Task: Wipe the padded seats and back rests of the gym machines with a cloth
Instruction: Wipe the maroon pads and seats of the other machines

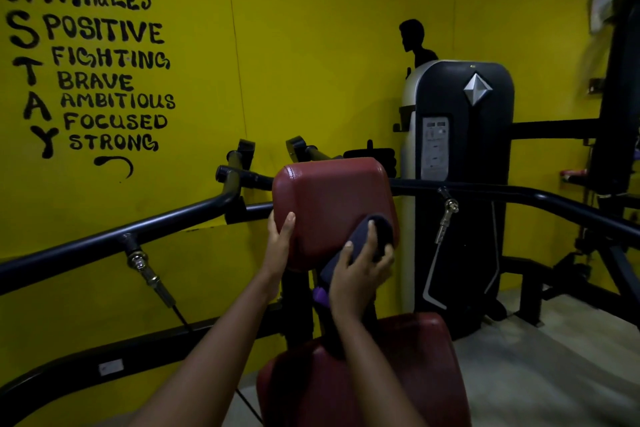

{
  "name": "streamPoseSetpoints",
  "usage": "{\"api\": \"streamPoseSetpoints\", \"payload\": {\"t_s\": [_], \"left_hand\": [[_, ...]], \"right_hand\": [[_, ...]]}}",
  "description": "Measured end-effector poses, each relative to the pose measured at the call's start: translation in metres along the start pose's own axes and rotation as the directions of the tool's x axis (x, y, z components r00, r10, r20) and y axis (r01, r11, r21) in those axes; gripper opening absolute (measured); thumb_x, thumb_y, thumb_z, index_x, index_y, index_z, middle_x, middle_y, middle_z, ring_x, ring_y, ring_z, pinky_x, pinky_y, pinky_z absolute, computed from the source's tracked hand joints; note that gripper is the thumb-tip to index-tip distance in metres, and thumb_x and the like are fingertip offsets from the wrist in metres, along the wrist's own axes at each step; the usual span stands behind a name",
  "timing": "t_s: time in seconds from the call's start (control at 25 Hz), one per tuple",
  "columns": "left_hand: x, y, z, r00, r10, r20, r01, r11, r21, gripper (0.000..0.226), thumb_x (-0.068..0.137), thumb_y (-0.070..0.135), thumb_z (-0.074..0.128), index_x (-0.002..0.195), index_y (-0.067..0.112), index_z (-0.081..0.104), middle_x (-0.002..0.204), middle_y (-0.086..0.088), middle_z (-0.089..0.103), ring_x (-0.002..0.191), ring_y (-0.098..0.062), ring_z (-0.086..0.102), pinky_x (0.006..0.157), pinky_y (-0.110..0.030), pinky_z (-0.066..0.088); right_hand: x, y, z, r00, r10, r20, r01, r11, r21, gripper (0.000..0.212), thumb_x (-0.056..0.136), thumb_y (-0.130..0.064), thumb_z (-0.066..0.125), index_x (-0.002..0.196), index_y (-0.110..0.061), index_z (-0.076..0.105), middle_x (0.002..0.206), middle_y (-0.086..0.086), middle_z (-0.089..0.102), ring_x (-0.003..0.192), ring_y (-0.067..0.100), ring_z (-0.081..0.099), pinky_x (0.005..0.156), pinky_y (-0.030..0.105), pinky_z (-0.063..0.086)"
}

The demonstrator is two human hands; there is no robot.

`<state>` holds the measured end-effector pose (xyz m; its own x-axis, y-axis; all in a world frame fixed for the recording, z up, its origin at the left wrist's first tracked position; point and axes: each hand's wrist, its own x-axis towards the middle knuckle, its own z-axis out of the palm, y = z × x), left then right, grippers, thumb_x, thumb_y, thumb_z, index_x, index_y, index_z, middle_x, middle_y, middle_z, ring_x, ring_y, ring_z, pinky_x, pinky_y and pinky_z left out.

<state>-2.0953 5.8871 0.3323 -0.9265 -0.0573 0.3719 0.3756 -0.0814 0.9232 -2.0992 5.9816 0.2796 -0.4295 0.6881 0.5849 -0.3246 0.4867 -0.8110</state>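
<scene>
A dark red padded back rest (329,198) stands upright at the centre, above a matching red seat (408,367) low in the view. My left hand (278,243) holds the pad's left edge, thumb on the front face. My right hand (360,270) presses a dark navy cloth (367,232) against the pad's lower right part, fingers curled over the cloth. Part of the cloth hangs down behind my right wrist, and a purple piece (320,295) shows below it.
Black machine arms (114,236) run left and right of the pad, with spring pins (446,215) hanging from them. A black and grey weight-stack housing (460,163) stands right behind. The yellow wall (311,45) with painted lettering is close ahead. Another black frame (616,114) fills the far right.
</scene>
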Motion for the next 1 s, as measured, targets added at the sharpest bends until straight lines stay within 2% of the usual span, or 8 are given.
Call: {"api": "streamPoseSetpoints", "payload": {"t_s": [0.2, 0.28, 0.36, 0.48, 0.64, 0.72, 0.88, 1.0], "left_hand": [[0.010, -0.015, -0.005, 0.992, -0.013, -0.125, 0.018, 0.999, 0.035, 0.093, 0.070, 0.081, 0.040, 0.143, 0.023, 0.036, 0.145, -0.006, 0.042, 0.131, -0.021, 0.044, 0.110, -0.044, 0.036], [0.004, -0.003, -0.006, 0.985, -0.021, -0.169, 0.013, 0.998, -0.054, 0.067, 0.090, 0.061, 0.037, 0.139, 0.015, 0.042, 0.137, -0.006, 0.050, 0.123, -0.020, 0.051, 0.100, -0.033, 0.047], [0.007, 0.001, -0.009, 0.981, -0.046, -0.190, 0.020, 0.991, -0.133, 0.051, 0.099, 0.043, 0.031, 0.135, 0.011, 0.045, 0.124, -0.003, 0.056, 0.106, -0.016, 0.057, 0.070, -0.014, 0.053], [0.015, 0.000, -0.013, 0.967, -0.067, -0.245, 0.024, 0.984, -0.174, 0.055, 0.098, 0.048, 0.030, 0.137, 0.013, 0.045, 0.132, -0.002, 0.052, 0.110, -0.015, 0.052, 0.066, -0.016, 0.045], [0.017, 0.000, -0.020, 0.950, -0.082, -0.300, 0.017, 0.977, -0.214, 0.050, 0.097, 0.051, 0.029, 0.119, 0.016, 0.057, 0.127, -0.005, 0.058, 0.102, -0.013, 0.058, 0.081, -0.026, 0.045], [0.014, 0.001, -0.026, 0.944, -0.084, -0.319, 0.016, 0.977, -0.211, 0.050, 0.097, 0.051, 0.029, 0.120, 0.016, 0.056, 0.117, -0.006, 0.061, 0.095, -0.012, 0.060, 0.080, -0.027, 0.048], [0.012, 0.002, -0.033, 0.938, -0.099, -0.333, 0.048, 0.986, -0.157, 0.056, 0.096, 0.054, 0.028, 0.126, 0.015, 0.054, 0.118, -0.004, 0.058, 0.114, -0.022, 0.055, 0.098, -0.041, 0.044], [0.014, 0.007, -0.024, 0.960, -0.065, -0.272, 0.029, 0.991, -0.134, 0.051, 0.096, 0.053, 0.025, 0.117, 0.020, 0.058, 0.110, -0.001, 0.062, 0.102, -0.016, 0.058, 0.087, -0.034, 0.046]], "right_hand": [[-0.031, 0.001, -0.008, 0.860, -0.467, 0.207, 0.496, 0.860, -0.122, 0.053, 0.082, -0.031, 0.050, 0.134, -0.031, 0.041, 0.127, 0.015, 0.043, 0.110, 0.027, 0.038, 0.082, 0.041, 0.051], [-0.002, -0.006, -0.011, 0.733, -0.629, 0.261, 0.676, 0.717, -0.171, 0.052, 0.079, -0.035, 0.043, 0.131, -0.032, 0.043, 0.122, 0.013, 0.051, 0.107, 0.025, 0.040, 0.078, 0.041, 0.052], [0.028, -0.037, -0.003, 0.654, -0.687, 0.318, 0.755, 0.624, -0.204, 0.053, 0.080, -0.038, 0.042, 0.132, -0.032, 0.045, 0.121, 0.013, 0.056, 0.108, 0.028, 0.048, 0.079, 0.041, 0.050], [0.055, -0.079, 0.022, 0.579, -0.711, 0.399, 0.814, 0.524, -0.249, 0.052, 0.078, -0.039, 0.061, 0.128, -0.030, 0.053, 0.126, 0.012, 0.056, 0.108, 0.032, 0.054, 0.079, 0.041, 0.045], [0.039, -0.060, 0.030, 0.215, -0.860, 0.463, 0.968, 0.127, -0.214, 0.037, 0.071, -0.034, 0.059, 0.107, -0.028, 0.063, 0.117, 0.007, 0.061, 0.107, 0.028, 0.044, 0.082, 0.041, 0.034], [0.025, -0.037, 0.022, 0.110, -0.890, 0.442, 0.990, 0.060, -0.124, 0.032, 0.068, -0.030, 0.057, 0.099, -0.027, 0.065, 0.113, 0.006, 0.064, 0.106, 0.027, 0.043, 0.084, 0.041, 0.032], [0.021, -0.002, 0.002, 0.033, -0.941, 0.336, 0.999, 0.020, -0.043, 0.029, 0.071, -0.027, 0.067, 0.099, -0.031, 0.064, 0.109, 0.004, 0.067, 0.104, 0.025, 0.049, 0.082, 0.041, 0.036], [0.043, -0.024, 0.003, 0.245, -0.935, 0.255, 0.969, 0.227, -0.101, 0.024, 0.084, -0.033, 0.054, 0.106, -0.034, 0.063, 0.113, 0.004, 0.065, 0.103, 0.024, 0.050, 0.078, 0.039, 0.039]]}}
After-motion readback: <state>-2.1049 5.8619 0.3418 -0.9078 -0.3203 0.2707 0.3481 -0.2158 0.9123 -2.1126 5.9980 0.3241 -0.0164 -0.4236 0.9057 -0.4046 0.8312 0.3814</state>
